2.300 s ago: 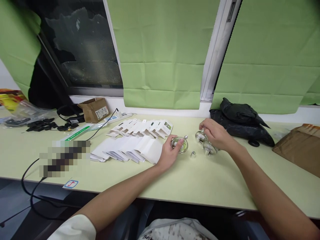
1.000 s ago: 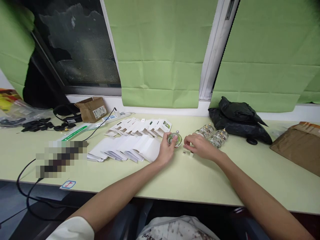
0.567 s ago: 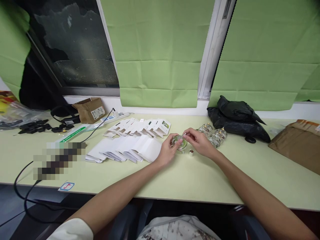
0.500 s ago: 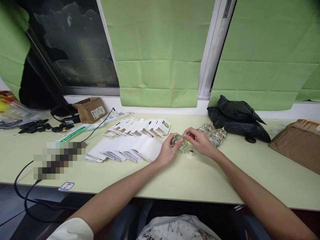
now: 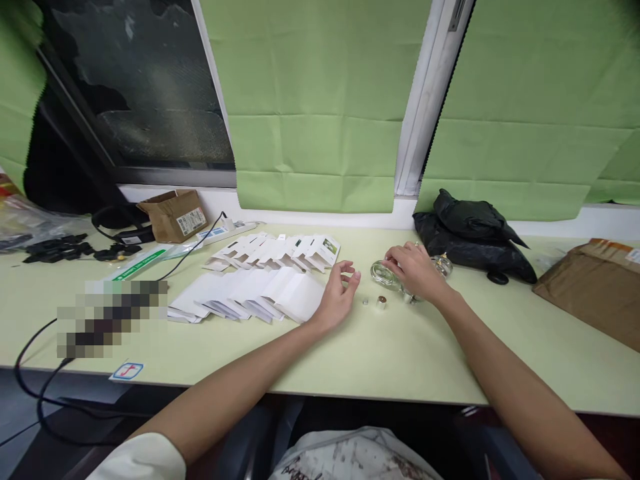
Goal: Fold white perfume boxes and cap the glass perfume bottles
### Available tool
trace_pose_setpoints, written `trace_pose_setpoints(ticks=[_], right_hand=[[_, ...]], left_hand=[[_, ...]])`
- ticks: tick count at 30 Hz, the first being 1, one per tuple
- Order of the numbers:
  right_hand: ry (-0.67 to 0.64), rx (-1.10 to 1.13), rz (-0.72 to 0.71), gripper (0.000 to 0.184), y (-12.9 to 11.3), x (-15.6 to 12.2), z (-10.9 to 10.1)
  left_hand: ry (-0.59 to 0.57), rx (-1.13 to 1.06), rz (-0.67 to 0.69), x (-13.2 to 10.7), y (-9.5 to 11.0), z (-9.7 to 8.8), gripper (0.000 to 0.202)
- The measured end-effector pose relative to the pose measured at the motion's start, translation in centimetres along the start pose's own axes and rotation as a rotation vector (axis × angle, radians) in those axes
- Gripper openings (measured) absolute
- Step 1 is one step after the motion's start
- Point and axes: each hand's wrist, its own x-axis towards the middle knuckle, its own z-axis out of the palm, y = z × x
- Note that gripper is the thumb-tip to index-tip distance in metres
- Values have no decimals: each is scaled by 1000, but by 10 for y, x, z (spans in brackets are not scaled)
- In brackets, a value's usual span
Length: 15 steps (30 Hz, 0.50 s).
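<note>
My left hand [image 5: 337, 297] is above the table beside the white cartons, its fingers curved and apart, with nothing in them. Further right, my right hand [image 5: 414, 270] has its fingers closed at the edge of a round clear glass bottle [image 5: 383, 274] with a greenish look. Part of that bottle is hidden by the fingers. More round glass bottles [image 5: 442, 265] with gold-coloured tops stand behind and under the right hand, mostly covered. Between the hands are a small silvery cap [image 5: 382, 303] with a brown top and a tiny clear piece [image 5: 365, 302].
Flattened white cartons [image 5: 295, 293] lie in two rows left of my hands. Black plastic bags [image 5: 475, 233] sit at the back, and a brown cardboard box [image 5: 593, 283] is at the right. A small open carton [image 5: 175, 217], a power strip [image 5: 227, 230] and cables are at the left.
My right hand has moved right with the round glass bottle, over to the other bottles. My left hand has let go of it and opened.
</note>
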Motion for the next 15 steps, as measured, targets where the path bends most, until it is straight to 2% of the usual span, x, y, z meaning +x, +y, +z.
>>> trace_pose_setpoints(ticks=[8,15], right_hand=[[-32,-92,18,27,5,0,3],[-45,-124,27,25,13,0,10]], left_hand=[[2,37,14,0,4,-2,46],[-12,91,16,2,-3,-2,39]])
